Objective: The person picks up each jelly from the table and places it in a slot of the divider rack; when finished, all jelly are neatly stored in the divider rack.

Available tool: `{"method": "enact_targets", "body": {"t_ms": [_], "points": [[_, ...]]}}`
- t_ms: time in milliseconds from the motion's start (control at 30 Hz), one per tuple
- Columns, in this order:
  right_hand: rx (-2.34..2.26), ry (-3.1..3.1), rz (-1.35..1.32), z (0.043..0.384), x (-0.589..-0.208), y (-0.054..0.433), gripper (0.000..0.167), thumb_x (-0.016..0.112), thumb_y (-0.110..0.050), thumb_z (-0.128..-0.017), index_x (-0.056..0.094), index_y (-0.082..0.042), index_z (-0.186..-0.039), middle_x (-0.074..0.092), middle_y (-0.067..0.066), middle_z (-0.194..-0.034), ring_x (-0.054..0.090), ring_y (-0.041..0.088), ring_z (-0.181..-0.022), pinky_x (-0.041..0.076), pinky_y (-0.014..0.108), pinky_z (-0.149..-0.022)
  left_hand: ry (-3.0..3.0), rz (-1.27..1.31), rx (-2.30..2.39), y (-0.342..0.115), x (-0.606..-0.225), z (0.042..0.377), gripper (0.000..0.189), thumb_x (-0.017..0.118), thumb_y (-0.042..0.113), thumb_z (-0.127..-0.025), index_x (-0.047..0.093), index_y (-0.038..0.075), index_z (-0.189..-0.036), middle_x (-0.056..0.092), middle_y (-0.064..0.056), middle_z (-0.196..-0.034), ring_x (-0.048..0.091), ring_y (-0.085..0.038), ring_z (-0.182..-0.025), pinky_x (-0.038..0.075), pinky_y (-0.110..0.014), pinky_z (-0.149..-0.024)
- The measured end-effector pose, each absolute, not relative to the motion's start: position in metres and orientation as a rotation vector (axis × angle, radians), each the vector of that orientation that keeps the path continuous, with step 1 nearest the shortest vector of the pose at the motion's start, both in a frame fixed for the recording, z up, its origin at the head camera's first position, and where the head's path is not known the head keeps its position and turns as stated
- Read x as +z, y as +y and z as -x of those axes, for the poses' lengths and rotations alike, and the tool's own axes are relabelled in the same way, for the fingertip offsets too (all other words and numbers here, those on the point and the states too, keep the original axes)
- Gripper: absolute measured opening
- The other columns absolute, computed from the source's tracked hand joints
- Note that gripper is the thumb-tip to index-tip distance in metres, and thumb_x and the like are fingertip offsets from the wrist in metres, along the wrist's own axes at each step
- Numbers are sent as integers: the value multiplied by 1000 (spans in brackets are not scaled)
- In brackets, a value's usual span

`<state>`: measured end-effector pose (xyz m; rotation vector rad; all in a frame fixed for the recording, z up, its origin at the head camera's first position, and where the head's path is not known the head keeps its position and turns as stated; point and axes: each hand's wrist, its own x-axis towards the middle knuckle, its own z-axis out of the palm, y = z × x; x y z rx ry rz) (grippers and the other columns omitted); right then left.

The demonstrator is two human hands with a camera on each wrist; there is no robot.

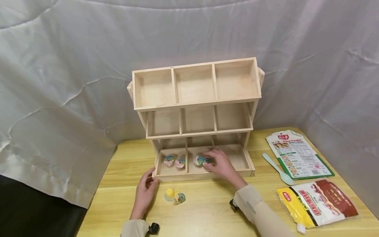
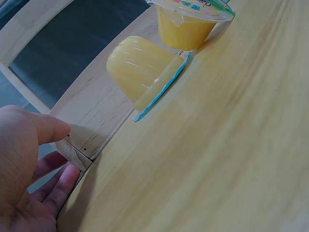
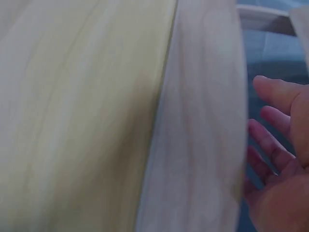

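In the head view, my right hand (image 1: 219, 163) is over the middle bottom compartment of a wooden three-tier rack (image 1: 204, 177). Its fingertips are beside a jelly cup (image 1: 208, 161), which they partly cover; another jelly cup (image 1: 198, 160) lies just left. The right wrist view shows this hand's fingers (image 3: 273, 145) apart, with no cup visible between them. My left hand (image 1: 144, 192) rests loosely about the rack's front left corner, thumb in front. Nearby on the table are two yellow jelly cups, one on its side (image 2: 140, 72) and one lid up (image 2: 186, 29).
Two jelly cups, one (image 1: 168, 160) beside another (image 1: 180, 163), occupy the bottom left compartment. To the right lie a pale green spoon (image 1: 278, 169), a white-and-green packet (image 1: 300, 154) and a yellow, white and brown spouted pouch (image 1: 318, 202). Grey curtain (image 1: 88, 49) surrounds the table.
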<state>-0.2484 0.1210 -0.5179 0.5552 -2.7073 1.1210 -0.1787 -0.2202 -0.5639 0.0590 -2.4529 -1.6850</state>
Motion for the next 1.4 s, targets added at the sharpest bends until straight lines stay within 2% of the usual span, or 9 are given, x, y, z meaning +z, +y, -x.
{"method": "enact_targets", "body": {"t_ms": [100, 300, 433, 533, 733, 833, 967, 1067, 1400], "points": [[1149, -2699, -575, 240, -510, 114, 50, 85, -16, -85, 70, -13, -132, 66, 13, -135, 55, 37, -129, 45, 63, -106, -2456, -70, -1682, -220, -563, 179, 51, 62, 6, -104, 51, 13, -153, 54, -18, -146, 59, -34, -125, 48, -19, -96], [1203, -2709, -625, 225, -504, 98, 47, 83, -16, -87, 70, -13, -132, 67, 9, -132, 58, 31, -123, 52, 54, -101, -2438, -19, -1669, -227, -579, 184, 50, 64, 14, -103, 53, 22, -151, 57, -12, -145, 61, -29, -123, 49, -19, -95], [1290, -2726, -671, 214, -500, 90, 45, 81, -17, -90, 69, -14, -134, 67, 8, -131, 58, 30, -122, 53, 52, -100, -2434, -8, -1664, -227, -579, 185, 49, 65, 14, -103, 54, 21, -151, 57, -12, -145, 61, -29, -122, 49, -18, -94], [1305, -2730, -705, 207, -497, 86, 43, 79, -18, -92, 69, -14, -134, 67, 6, -133, 57, 31, -126, 49, 56, -105, -2439, 2, -1651, -227, -578, 185, 50, 65, 14, -103, 53, 20, -151, 57, -13, -145, 62, -30, -121, 50, -18, -93], [1293, -2736, -739, 200, -495, 80, 41, 76, -21, -94, 69, -13, -134, 64, 10, -141, 47, 41, -143, 27, 69, -119, -2446, 6, -1673, -226, -576, 187, 50, 64, 17, -104, 52, 22, -152, 54, -12, -149, 60, -29, -125, 48, -18, -96], [1288, -2753, -762, 196, -497, 75, 41, 77, -21, -94, 69, -14, -134, 65, 9, -141, 50, 40, -140, 29, 70, -117, -2452, -3, -1677, -227, -577, 186, 50, 64, 17, -104, 52, 22, -152, 54, -12, -149, 59, -29, -126, 48, -18, -97], [1326, -2775, -833, 189, -500, 66, 42, 76, -21, -94, 68, -15, -135, 67, 8, -134, 61, 35, -125, 47, 59, -108, -2460, -13, -1666, -229, -578, 185, 50, 65, 17, -104, 52, 24, -152, 55, -12, -147, 60, -29, -125, 48, -19, -98], [1352, -2791, -924, 182, -503, 59, 43, 75, -23, -96, 66, -15, -137, 68, 7, -129, 65, 30, -115, 55, 48, -99, -2461, -14, -1655, -229, -578, 186, 51, 65, 16, -103, 52, 24, -152, 55, -13, -147, 60, -30, -125, 48, -18, -97], [1177, -2899, -1112, 170, -517, 36, 44, 79, -25, -93, 69, -16, -135, 71, -2, -123, 66, 10, -107, 55, 29, -95, -2459, -21, -1660, -228, -577, 186, 50, 64, 15, -104, 52, 23, -152, 55, -12, -148, 60, -30, -125, 48, -19, -97]]}}
